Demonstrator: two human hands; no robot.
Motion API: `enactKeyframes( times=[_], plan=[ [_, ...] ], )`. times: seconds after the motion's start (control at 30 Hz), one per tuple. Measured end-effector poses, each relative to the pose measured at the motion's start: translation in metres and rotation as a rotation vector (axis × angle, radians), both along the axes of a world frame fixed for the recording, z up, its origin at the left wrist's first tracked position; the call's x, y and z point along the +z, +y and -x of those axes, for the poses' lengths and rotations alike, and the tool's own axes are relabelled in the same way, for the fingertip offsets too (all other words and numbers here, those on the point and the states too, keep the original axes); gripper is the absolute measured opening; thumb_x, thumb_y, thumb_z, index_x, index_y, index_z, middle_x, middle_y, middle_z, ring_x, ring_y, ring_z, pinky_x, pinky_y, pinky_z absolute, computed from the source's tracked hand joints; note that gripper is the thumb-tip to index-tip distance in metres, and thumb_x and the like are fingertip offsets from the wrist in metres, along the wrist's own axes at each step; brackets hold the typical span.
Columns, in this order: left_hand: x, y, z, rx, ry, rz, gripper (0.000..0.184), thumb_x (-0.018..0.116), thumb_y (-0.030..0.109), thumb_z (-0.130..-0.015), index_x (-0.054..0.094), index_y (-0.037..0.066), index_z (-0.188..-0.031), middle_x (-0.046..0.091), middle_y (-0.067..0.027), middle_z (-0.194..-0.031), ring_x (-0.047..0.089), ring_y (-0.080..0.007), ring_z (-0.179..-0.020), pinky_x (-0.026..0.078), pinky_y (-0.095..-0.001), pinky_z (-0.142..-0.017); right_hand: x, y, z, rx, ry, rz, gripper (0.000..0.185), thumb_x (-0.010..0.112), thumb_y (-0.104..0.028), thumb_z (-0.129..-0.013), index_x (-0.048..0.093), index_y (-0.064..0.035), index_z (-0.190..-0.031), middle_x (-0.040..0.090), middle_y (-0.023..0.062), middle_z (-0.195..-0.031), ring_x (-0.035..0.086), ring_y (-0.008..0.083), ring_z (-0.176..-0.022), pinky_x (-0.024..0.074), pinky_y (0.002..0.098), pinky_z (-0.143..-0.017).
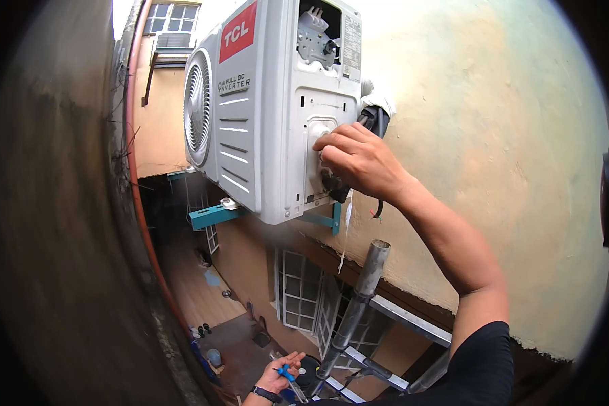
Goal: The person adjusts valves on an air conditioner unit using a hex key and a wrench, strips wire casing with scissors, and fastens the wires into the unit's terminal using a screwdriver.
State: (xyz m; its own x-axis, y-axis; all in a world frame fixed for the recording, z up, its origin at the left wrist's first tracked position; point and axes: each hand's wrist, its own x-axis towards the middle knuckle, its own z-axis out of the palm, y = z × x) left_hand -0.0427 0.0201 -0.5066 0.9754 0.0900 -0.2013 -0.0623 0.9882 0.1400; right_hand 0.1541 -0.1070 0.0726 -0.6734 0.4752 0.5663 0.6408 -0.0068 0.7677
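Note:
My right hand (358, 159) reaches up to the side of a white outdoor air-conditioning unit (274, 128). Its fingers are bent together near the pipe fittings; what they grip is hidden. Low in the view, my left hand (277, 374), with a dark band on its wrist, is closed on a blue-handled tool (287, 373). Above my right hand, an opening in the unit shows an electrical terminal area (314, 40). Dark wrapped pipes (375, 119) come out behind the unit, and a white strip (347, 227) hangs below it.
Teal brackets (213, 216) support the unit against the wall (480, 135). Below stands a metal frame (372, 267) with rungs. An orange pipe (134, 135) runs down the left. Windows (298, 287) and the ground (243, 342) show far below.

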Motion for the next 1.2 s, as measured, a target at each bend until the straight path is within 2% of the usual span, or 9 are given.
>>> enactKeyframes(
  times=[0.07,0.3,0.53,0.57,0.63,0.73,0.9,1.17,1.2],
  plan=[
    [0.004,-0.002,0.002,0.003,0.006,0.004,0.056,0.057,-0.008,-0.090,0.042,-0.005,-0.145,0.060,-0.0207,-0.138,0.064,-0.0253,-0.089,0.052,-0.0269,-0.061,-0.002,0.001,-0.002,-0.020,-0.034,0.001,0.011,0.072,-0.011,-0.089,0.061,-0.0079,-0.090,0.070,0.0033,-0.107,0.065,0.0221,-0.101,0.0503,0.0360,-0.085],
    [-0.006,-0.001,0.005,0.014,0.033,0.065,0.056,0.058,-0.006,-0.094,0.040,-0.006,-0.147,0.058,-0.0231,-0.140,0.064,-0.0253,-0.086,0.051,-0.0282,-0.060,-0.009,-0.001,-0.001,0.063,-0.005,-0.035,0.023,0.075,-0.010,-0.082,0.069,-0.0103,-0.105,0.063,0.0045,-0.100,0.060,0.0240,-0.094,0.0480,0.0380,-0.082],
    [-0.027,0.003,0.001,0.058,0.040,-0.029,0.057,0.058,-0.007,-0.092,0.041,-0.004,-0.147,0.060,-0.0214,-0.137,0.063,-0.0236,-0.087,0.052,-0.0289,-0.063,-0.018,0.005,-0.002,0.081,0.098,-0.114,0.023,0.076,-0.010,-0.078,0.069,-0.0093,-0.100,0.062,0.0055,-0.102,0.059,0.0260,-0.095,0.0488,0.0391,-0.085],
    [-0.003,-0.006,0.008,0.058,0.042,-0.035,0.057,0.058,-0.007,-0.092,0.041,-0.004,-0.147,0.060,-0.0214,-0.137,0.063,-0.0236,-0.087,0.052,-0.0289,-0.063,-0.018,0.005,-0.003,0.101,0.064,-0.107,0.019,0.072,-0.011,-0.080,0.065,-0.0101,-0.097,0.059,0.0055,-0.101,0.058,0.0252,-0.097,0.0472,0.0390,-0.085],
    [0.068,-0.033,0.028,0.153,0.128,-0.139,0.044,0.066,0.001,-0.092,0.059,-0.004,-0.135,0.068,-0.0094,-0.102,0.062,-0.0169,-0.076,0.054,-0.0254,-0.066,-0.015,0.005,-0.004,0.122,0.027,-0.101,0.015,0.069,-0.012,-0.082,0.061,-0.0108,-0.094,0.057,0.0054,-0.101,0.057,0.0245,-0.099,0.0456,0.0388,-0.086],
    [0.045,-0.023,0.027,0.089,-0.009,-0.117,0.047,0.065,0.001,-0.092,0.056,-0.006,-0.139,0.069,-0.0114,-0.108,0.063,-0.0179,-0.077,0.055,-0.0252,-0.067,-0.018,0.005,-0.009,0.126,0.008,-0.080,0.014,0.068,-0.011,-0.083,0.062,-0.0110,-0.095,0.060,0.0046,-0.106,0.058,0.0236,-0.103,0.0455,0.0380,-0.087],
    [0.033,-0.018,0.021,0.074,-0.031,-0.129,0.046,0.066,0.001,-0.092,0.057,-0.006,-0.137,0.069,-0.0120,-0.113,0.064,-0.0165,-0.078,0.055,-0.0245,-0.065,-0.021,0.004,-0.008,0.060,0.047,-0.126,0.013,0.066,-0.011,-0.085,0.063,-0.0102,-0.098,0.063,0.0027,-0.118,0.060,0.0218,-0.110,0.0460,0.0379,-0.090],
    [0.027,-0.016,0.019,0.096,-0.041,-0.139,0.046,0.066,0.001,-0.092,0.057,-0.006,-0.137,0.069,-0.0095,-0.115,0.065,-0.0136,-0.079,0.055,-0.0220,-0.066,-0.022,0.010,-0.010,0.080,0.039,-0.142,0.010,0.066,-0.012,-0.086,0.060,-0.0088,-0.093,0.068,0.0047,-0.113,0.062,0.0230,-0.113,0.0471,0.0385,-0.092],
    [0.028,-0.016,0.017,0.098,-0.024,-0.092,0.038,0.065,0.006,-0.095,0.060,-0.006,-0.130,0.070,-0.0131,-0.110,0.065,-0.0194,-0.078,0.055,-0.0281,-0.064,-0.022,0.009,-0.008,0.098,0.024,-0.142,0.009,0.065,-0.012,-0.086,0.059,-0.0090,-0.092,0.069,0.0051,-0.111,0.062,0.0230,-0.113,0.0471,0.0384,-0.092]
  ],
)
